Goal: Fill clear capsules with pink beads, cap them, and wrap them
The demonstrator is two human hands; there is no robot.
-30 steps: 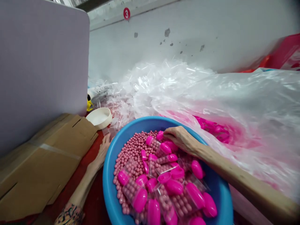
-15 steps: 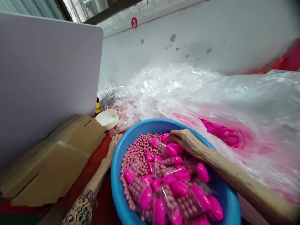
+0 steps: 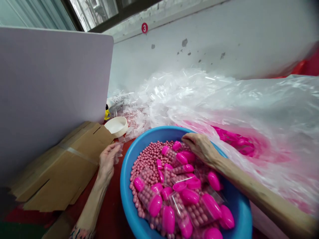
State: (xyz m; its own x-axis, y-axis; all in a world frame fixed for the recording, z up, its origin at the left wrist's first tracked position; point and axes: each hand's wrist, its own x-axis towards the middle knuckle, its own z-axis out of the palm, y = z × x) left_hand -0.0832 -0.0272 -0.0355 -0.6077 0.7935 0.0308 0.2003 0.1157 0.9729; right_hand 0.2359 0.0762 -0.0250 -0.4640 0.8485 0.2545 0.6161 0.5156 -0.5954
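Note:
Beside the basin, my left hand (image 3: 107,161) pinches a small clear plastic tube (image 3: 118,152) with thumb and fingers. Inside the blue basin (image 3: 127,199), at its far right side, my right hand (image 3: 200,147) has its fingers curled round the clear end of a pink-capped tube (image 3: 176,145); the hand partly hides it. Many clear tubes with bright pink caps lie heaped in the basin, several visibly filled with beads. Loose dusty-pink beads (image 3: 147,159) fill its left part.
A shallow white dish (image 3: 116,126) stands left of the basin. Flattened cardboard (image 3: 62,166) lies at the left, below a pale upright panel (image 3: 54,86). Clear tubes (image 3: 174,86) pile along the wall. A plastic bag (image 3: 281,109) with pink parts spreads to the right.
My left hand has come back from the clear tubes by the dish, rising with a clear tube in its fingers. My right hand has barely shifted at the basin's far side.

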